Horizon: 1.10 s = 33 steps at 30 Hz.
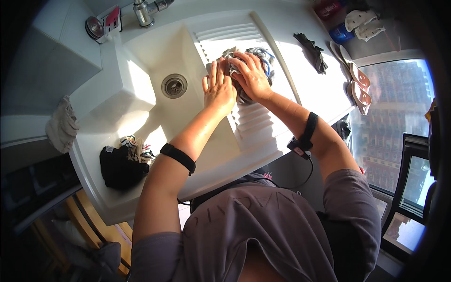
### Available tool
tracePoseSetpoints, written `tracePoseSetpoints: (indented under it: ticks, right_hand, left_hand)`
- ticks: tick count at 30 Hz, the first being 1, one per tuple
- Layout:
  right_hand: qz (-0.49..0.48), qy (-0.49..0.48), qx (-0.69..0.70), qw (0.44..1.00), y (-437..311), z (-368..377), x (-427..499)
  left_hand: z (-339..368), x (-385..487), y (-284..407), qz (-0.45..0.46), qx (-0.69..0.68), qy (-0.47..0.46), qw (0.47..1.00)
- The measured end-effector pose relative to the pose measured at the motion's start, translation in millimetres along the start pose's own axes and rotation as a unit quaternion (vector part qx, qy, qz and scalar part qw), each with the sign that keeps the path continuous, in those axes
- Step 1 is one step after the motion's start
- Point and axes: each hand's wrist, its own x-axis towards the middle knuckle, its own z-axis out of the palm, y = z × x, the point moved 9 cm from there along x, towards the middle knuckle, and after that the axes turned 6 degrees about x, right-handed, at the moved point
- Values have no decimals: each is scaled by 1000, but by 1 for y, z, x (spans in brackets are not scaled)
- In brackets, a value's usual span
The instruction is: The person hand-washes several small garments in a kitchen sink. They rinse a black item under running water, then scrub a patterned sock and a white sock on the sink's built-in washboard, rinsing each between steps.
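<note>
A bunched grey wet-looking cloth [269, 63] with a blue cord or trim lies on the ribbed washboard [252, 121] of a white laundry sink. Curled over its top are the fingers of my right hand [253, 78], gripping the fabric. My left hand [221, 88] presses flat against the cloth's left side, fingers stretched out and apart. Both palms and part of the cloth beneath them are hidden. To the left of the washboard, the basin [208, 137] has a metal drain [174, 86].
Dark clothing [121, 167] and a striped fabric piece [135, 149] lie at the sink's left front. A faucet [143, 14] and soap rack [112, 23] stand behind. A rag [63, 125] hangs left. Right: a dark cloth [312, 53], slippers [360, 88] and a window [391, 123].
</note>
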Motion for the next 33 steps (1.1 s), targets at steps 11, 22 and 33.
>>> tracePoseSetpoints:
  ticks: [11, 22, 33]
  right_hand:
    - [-25, 42, 79, 996, 12, 1, -8]
    - [-36, 9, -8, 999, -2, -24, 0]
    - [39, 3, -11, 999, 17, -16, 12]
  left_hand:
    - [4, -15, 29, 51, 14, 4, 999]
    - [9, -17, 39, 95, 118, 2, 988]
    - [7, -14, 40, 117, 99, 14, 988]
